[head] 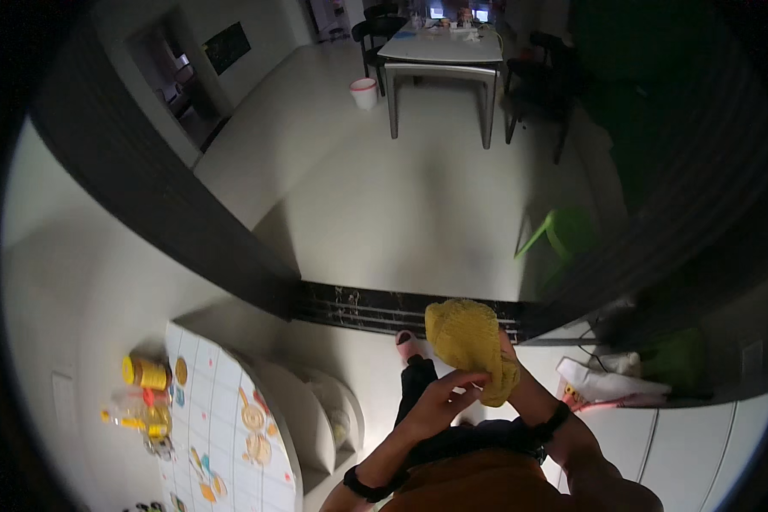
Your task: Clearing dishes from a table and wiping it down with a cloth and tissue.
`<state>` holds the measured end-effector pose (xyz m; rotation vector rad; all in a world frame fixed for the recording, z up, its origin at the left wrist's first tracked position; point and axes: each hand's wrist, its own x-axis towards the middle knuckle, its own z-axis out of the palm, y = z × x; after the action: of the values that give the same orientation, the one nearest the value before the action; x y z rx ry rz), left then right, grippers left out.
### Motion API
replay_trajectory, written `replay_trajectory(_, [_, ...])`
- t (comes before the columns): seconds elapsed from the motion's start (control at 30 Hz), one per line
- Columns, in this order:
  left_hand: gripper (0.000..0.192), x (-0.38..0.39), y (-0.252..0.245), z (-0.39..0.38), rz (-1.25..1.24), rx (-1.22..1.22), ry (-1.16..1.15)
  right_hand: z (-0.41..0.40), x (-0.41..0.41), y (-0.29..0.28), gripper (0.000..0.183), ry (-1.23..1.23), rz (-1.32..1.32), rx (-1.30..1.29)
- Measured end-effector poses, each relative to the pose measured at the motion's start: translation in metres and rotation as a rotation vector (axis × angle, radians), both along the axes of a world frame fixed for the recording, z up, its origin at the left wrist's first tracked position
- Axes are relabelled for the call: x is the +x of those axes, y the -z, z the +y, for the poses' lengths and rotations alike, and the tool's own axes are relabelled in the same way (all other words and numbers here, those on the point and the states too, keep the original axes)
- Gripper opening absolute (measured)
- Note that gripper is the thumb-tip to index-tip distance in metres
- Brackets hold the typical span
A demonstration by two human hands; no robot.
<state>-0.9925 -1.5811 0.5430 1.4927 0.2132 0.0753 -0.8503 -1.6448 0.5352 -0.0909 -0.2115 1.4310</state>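
Note:
A yellow textured cloth point(464, 339) hangs in front of my body at the lower middle of the head view. My left hand point(445, 400) has its thumb and fingers at the cloth's lower edge, apparently pinching it. My right hand point(507, 355) is mostly hidden behind or inside the cloth, with only its edge and wrist showing. A dark band circles each wrist. Below the cloth, a foot in a pink slipper point(408, 345) stands near a dark door track.
The dark sliding-door track point(371, 307) crosses the floor ahead. At left, a rounded shelf unit point(230, 409) bears jars and bottles. A green stool point(560, 233), white bin point(364, 96) and table point(445, 51) stand beyond; white cloth point(608, 381) lies at right.

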Motion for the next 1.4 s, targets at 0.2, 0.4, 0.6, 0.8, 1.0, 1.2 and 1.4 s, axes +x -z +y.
replay_trajectory(0.2, [0.037,0.107,0.01,0.165,0.011,0.088,0.116,0.132,0.115,0.072,0.059,0.043,0.156,-0.139])
replay_trajectory(0.4, [0.03,0.225,-0.016,0.307,0.128,-0.046,0.229,0.242,0.215,0.037,0.057,0.374,-0.126,-0.297])
replay_trajectory(0.6, [0.03,0.359,0.001,0.467,0.087,0.136,0.316,0.361,0.327,0.024,0.046,0.584,-0.183,-0.325])
replay_trajectory(0.8, [0.027,0.481,-0.003,0.636,0.216,0.071,0.112,0.512,0.486,0.028,0.045,0.561,-0.361,-0.142])
replay_trajectory(1.0, [0.026,0.537,0.02,0.797,0.17,-0.099,-0.16,0.658,0.6,0.005,0.043,0.495,-0.136,-0.211])
replay_trajectory(1.2, [0.024,0.601,0.056,0.979,0.303,0.044,-0.259,0.795,0.697,0.021,0.046,0.601,-0.218,-0.222])
replay_trajectory(1.4, [0.022,0.745,0.04,1.156,0.269,0.18,-0.233,0.892,0.795,0.022,0.042,0.74,-0.111,-0.4])
